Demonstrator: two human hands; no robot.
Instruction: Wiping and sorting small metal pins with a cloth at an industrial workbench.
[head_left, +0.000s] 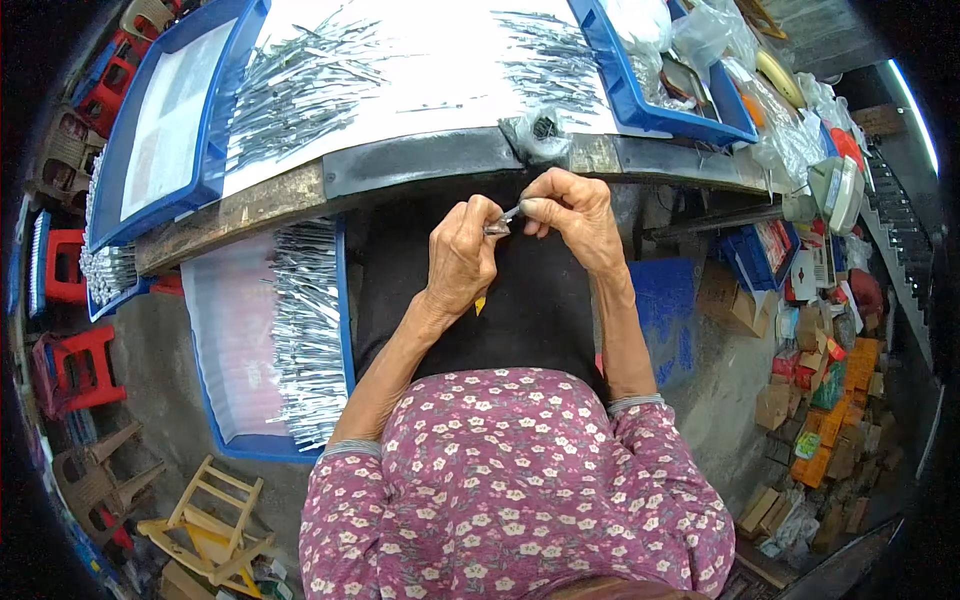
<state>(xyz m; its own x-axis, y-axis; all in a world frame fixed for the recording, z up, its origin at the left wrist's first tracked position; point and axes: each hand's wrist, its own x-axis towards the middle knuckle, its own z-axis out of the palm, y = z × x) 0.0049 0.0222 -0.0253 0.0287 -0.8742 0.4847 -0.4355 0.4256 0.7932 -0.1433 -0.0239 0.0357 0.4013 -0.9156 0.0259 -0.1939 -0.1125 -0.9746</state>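
My left hand [462, 258] and my right hand [570, 215] meet just below the table edge, over my dark lap. Both pinch one small thin silver metal piece [505, 217] between their fingertips, the left at its lower end, the right at its upper end. Directly above my hands a small clear plastic bag [545, 128] with dark small parts sits on the table's front edge. Loose silver metal pieces [300, 85] lie scattered over the white table top [440, 60].
A blue tray [345, 300] at my left knee holds rows of finished silver pieces [305, 330]. More blue trays [170, 120] stand left and right on the table. Red and wooden stools [80, 370] stand at the left, small cardboard boxes [830, 400] at the right.
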